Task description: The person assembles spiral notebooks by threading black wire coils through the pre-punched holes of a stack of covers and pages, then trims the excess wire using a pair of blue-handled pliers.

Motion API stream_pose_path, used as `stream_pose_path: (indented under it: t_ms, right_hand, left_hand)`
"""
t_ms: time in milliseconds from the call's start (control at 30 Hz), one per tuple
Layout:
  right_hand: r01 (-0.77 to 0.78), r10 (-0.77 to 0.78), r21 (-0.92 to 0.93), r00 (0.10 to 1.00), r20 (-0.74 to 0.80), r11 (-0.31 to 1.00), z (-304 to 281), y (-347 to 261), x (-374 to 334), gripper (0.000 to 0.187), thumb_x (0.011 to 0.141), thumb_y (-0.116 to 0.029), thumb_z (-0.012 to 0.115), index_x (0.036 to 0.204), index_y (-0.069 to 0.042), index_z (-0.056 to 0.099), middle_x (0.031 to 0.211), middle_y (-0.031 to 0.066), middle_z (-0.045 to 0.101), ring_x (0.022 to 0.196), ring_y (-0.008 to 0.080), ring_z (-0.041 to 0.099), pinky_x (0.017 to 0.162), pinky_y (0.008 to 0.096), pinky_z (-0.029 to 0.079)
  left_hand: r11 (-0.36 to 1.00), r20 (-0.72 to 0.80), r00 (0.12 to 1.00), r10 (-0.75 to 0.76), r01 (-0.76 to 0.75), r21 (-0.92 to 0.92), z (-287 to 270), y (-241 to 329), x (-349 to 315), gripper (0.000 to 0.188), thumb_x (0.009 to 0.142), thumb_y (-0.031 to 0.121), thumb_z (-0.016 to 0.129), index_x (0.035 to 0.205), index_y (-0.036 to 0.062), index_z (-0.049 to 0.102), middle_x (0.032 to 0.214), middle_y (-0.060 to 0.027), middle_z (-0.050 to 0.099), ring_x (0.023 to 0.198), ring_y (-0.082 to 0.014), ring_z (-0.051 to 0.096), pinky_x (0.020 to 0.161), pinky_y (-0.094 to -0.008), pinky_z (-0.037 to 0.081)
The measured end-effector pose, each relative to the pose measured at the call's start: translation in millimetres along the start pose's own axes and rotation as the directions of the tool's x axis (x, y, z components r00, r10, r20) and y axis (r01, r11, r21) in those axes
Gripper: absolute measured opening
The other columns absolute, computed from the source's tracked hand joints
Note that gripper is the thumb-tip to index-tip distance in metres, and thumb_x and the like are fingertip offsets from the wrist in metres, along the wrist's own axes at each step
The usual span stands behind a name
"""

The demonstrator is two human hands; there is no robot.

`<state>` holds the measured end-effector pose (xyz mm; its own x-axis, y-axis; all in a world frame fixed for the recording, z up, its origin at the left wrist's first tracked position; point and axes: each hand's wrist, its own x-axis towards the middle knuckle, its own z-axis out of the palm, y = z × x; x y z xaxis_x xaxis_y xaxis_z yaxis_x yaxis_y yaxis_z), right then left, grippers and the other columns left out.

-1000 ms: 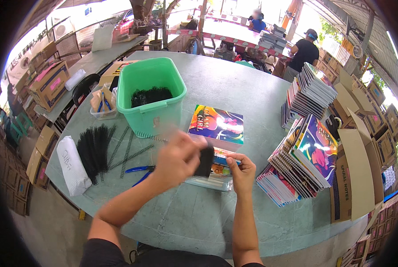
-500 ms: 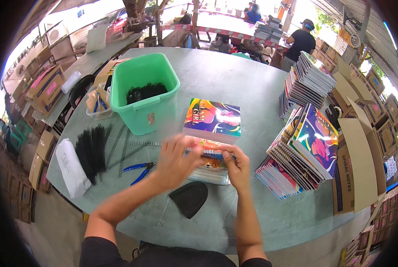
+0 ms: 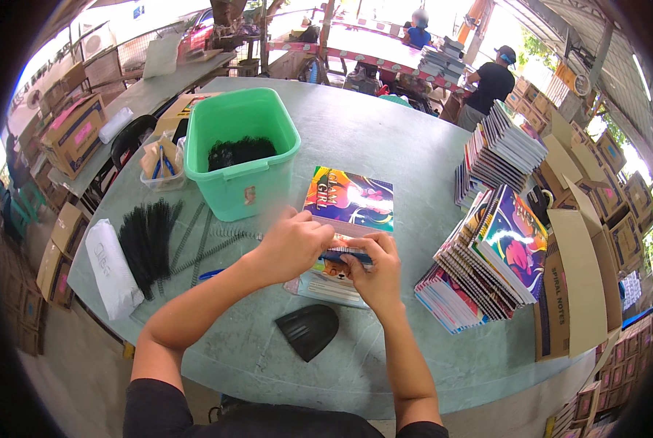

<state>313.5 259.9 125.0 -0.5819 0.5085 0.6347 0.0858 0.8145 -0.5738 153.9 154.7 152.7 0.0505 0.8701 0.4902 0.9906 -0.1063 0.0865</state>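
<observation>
Over the table's middle, my right hand [image 3: 376,274] is closed round the right end of a small notebook [image 3: 345,256], tilted with its edge up. My left hand [image 3: 297,247] has its fingers pinched together at the notebook's left end; what they pinch is hidden. Beneath lies a notebook with an animal-face cover [image 3: 332,286]. Just beyond the hands sits a stack of notebooks with a colourful cover [image 3: 352,196]. Left of my left hand, a dark spiral coil [image 3: 235,234] lies on the table. My left forearm mostly hides blue-handled pliers [image 3: 211,274].
A green bin [image 3: 242,186] holds black coils. More coils [image 3: 148,244] and a white wrapped roll [image 3: 113,270] lie left. Nearer me is a black rounded piece [image 3: 308,332]. Bound notebooks [image 3: 487,255] and an open carton [image 3: 578,277] stand right. A person [image 3: 493,82] works beyond.
The held notebook has tipped, and my right fingers have moved left along it. My left hand has shifted slightly right, its fingers closer together. The pliers are now largely covered by my forearm.
</observation>
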Motion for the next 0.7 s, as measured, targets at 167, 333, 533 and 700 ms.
stream_pose_path:
  t_ms: [167, 333, 533, 700]
  right_hand:
    - [-0.046, 0.046, -0.009, 0.999, 0.010, 0.999, 0, -1, -1, 0.022, 0.070, 0.000, 0.071, 0.091, -0.005, 0.068, 0.085, 0.0094, 0.060, 0.086, 0.0270, 0.055, 0.077, 0.0369, 0.045]
    - [0.006, -0.006, -0.026, 1.000, 0.010, 1.000, 0, 0, 1, 0.022, 0.073, -0.001, 0.067, 0.094, -0.006, 0.067, 0.085, 0.0089, 0.059, 0.085, 0.0283, 0.054, 0.075, 0.0374, 0.045]
    - [0.039, -0.038, -0.145, 0.999, 0.007, 0.989, 6, -4, 0, 0.010, 0.079, -0.005, 0.065, 0.088, -0.006, 0.065, 0.085, 0.0075, 0.060, 0.086, 0.0273, 0.054, 0.075, 0.0375, 0.044]
    - [0.012, -0.014, -0.040, 0.997, -0.071, 0.999, 5, -1, 2, 0.011, 0.078, -0.009, 0.068, 0.087, -0.006, 0.062, 0.084, 0.0072, 0.060, 0.087, 0.0268, 0.057, 0.075, 0.0375, 0.044]
  left_hand:
    - [0.987, -0.146, 0.986, 0.086, -0.104, -0.122, -3, 10, 11, 0.011, 0.083, 0.018, 0.062, 0.087, 0.0073, 0.059, 0.075, -0.0057, 0.060, 0.081, -0.0244, 0.060, 0.075, -0.0373, 0.040]
    - [0.997, 0.136, 0.990, -0.025, 0.036, -0.075, 1, -1, 15, 0.007, 0.083, 0.015, 0.059, 0.083, 0.0076, 0.060, 0.078, -0.0058, 0.061, 0.082, -0.0254, 0.060, 0.077, -0.0382, 0.041]
    - [0.997, -0.145, 0.987, 0.077, -0.071, 0.044, 4, 10, 14, 0.011, 0.079, 0.015, 0.061, 0.084, 0.0057, 0.058, 0.083, -0.0097, 0.060, 0.073, -0.0304, 0.058, 0.073, -0.0421, 0.044]
    - [0.982, 0.262, 0.965, 0.002, 0.048, -0.182, 11, 57, -42, 0.025, 0.076, 0.016, 0.062, 0.096, 0.0021, 0.057, 0.086, -0.0134, 0.060, 0.089, -0.0314, 0.059, 0.074, -0.0421, 0.048]
